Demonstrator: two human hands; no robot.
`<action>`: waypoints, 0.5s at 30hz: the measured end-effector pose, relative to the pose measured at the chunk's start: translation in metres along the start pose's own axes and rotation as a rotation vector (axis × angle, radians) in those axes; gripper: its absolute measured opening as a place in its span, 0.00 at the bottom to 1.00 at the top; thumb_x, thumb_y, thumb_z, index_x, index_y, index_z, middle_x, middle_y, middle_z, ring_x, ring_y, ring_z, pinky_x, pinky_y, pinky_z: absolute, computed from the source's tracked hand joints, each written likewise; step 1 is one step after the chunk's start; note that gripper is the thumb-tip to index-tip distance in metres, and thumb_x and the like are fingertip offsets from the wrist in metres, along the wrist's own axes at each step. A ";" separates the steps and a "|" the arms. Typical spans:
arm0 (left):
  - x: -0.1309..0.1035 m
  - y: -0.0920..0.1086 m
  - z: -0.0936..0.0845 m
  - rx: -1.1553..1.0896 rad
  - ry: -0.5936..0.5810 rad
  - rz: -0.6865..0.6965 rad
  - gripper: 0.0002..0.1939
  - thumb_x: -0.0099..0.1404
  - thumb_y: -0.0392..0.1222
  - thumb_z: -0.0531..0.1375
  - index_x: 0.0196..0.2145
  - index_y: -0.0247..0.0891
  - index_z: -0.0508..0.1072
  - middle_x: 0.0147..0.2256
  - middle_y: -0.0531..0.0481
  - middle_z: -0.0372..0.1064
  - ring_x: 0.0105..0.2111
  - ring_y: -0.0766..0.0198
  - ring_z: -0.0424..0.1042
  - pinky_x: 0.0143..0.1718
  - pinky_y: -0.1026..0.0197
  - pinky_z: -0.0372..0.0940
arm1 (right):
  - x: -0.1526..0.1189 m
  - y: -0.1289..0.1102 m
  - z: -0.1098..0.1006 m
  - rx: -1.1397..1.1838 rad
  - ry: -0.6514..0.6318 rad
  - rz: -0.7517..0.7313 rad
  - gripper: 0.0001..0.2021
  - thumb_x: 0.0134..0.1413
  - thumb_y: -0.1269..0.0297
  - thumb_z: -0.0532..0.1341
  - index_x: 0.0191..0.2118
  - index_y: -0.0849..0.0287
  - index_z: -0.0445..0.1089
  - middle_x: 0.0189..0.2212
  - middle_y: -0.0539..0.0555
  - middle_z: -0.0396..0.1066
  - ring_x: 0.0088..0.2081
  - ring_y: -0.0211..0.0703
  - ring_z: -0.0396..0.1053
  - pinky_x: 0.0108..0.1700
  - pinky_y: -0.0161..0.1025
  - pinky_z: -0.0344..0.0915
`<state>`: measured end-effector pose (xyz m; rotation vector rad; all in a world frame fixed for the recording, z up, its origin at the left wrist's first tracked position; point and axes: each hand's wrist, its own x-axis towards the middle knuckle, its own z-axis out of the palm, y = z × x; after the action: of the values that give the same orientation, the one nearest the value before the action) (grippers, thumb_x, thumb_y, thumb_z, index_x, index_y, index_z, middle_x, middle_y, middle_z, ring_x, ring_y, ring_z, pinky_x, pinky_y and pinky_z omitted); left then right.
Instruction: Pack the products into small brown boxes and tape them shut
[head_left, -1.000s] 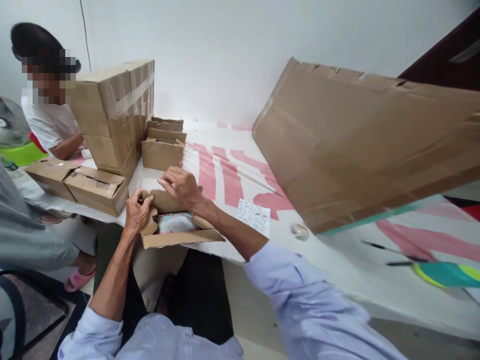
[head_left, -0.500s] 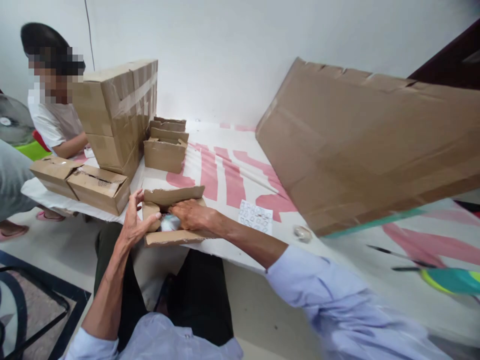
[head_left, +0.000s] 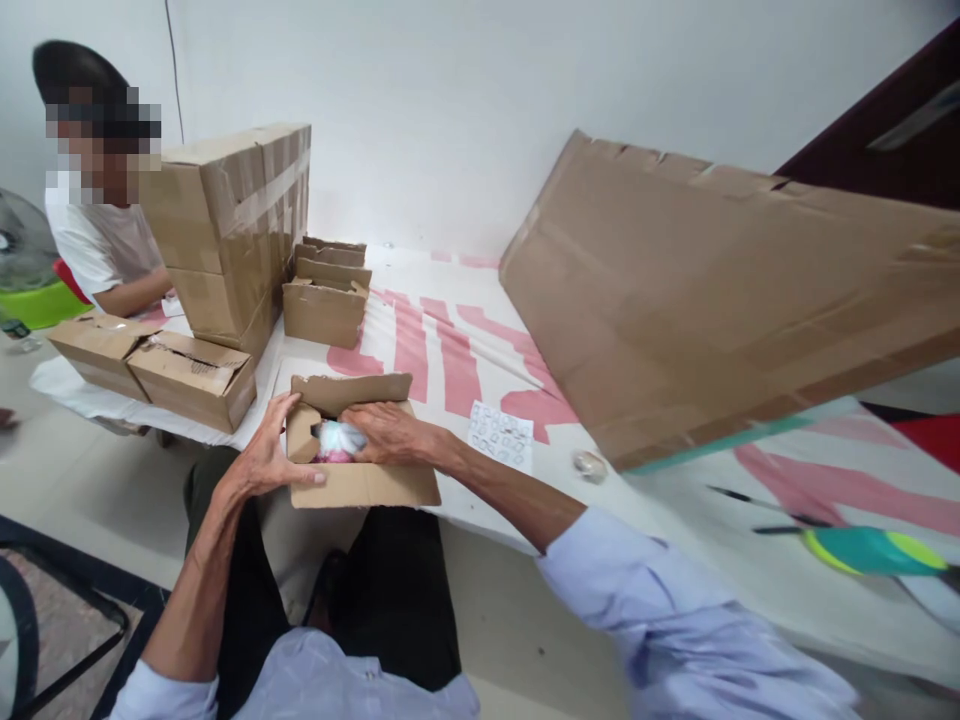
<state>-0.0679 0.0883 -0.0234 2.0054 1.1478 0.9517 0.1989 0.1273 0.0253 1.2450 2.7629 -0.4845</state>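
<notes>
An open cardboard box [head_left: 367,487] lies at the table's near edge with its long flaps spread. My left hand [head_left: 264,452] grips its left end, thumb over the front flap and fingers by the rear left corner. Down in the box is my right hand [head_left: 390,432], against small plastic-wrapped things [head_left: 339,438], whitish-blue and pink, whose kind I cannot make out. The right fingertips are hidden among them, so their grip does not show.
Two closed boxes [head_left: 191,380] sit at the left edge, with a tall taped carton [head_left: 255,210] behind. Several open boxes [head_left: 322,312] stand beyond mine. A large cardboard sheet [head_left: 720,300] leans right, near a marked paper [head_left: 501,435] and tape roll [head_left: 589,466]. A person [head_left: 105,230] sits left.
My left thumb has moved from the box's left end flap onto its front flap, which now leans further outward. More of the wrapped contents shows. My right hand stays inside the box.
</notes>
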 end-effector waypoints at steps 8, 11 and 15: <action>0.022 0.000 -0.003 -0.011 0.012 -0.005 0.65 0.43 0.59 0.81 0.73 0.42 0.59 0.69 0.34 0.58 0.70 0.34 0.62 0.71 0.33 0.59 | -0.013 0.013 -0.039 0.190 0.281 -0.057 0.26 0.49 0.63 0.71 0.56 0.58 0.75 0.55 0.61 0.78 0.55 0.57 0.75 0.55 0.45 0.69; 0.030 0.007 -0.010 0.003 0.059 -0.016 0.68 0.43 0.61 0.81 0.74 0.41 0.56 0.71 0.30 0.55 0.71 0.32 0.60 0.69 0.33 0.61 | -0.020 0.018 -0.060 0.250 0.373 -0.086 0.26 0.49 0.64 0.70 0.56 0.59 0.76 0.54 0.61 0.79 0.52 0.55 0.76 0.53 0.47 0.71; 0.053 0.039 -0.026 0.026 0.129 0.088 0.67 0.46 0.62 0.80 0.75 0.43 0.55 0.74 0.30 0.52 0.73 0.33 0.57 0.67 0.35 0.65 | -0.024 0.018 -0.094 0.348 0.483 -0.149 0.26 0.46 0.64 0.70 0.55 0.59 0.77 0.51 0.59 0.80 0.50 0.53 0.77 0.52 0.48 0.73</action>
<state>-0.0536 0.1233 0.0366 2.0549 1.1532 1.1299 0.2341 0.1500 0.1143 1.3842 3.3009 -0.8005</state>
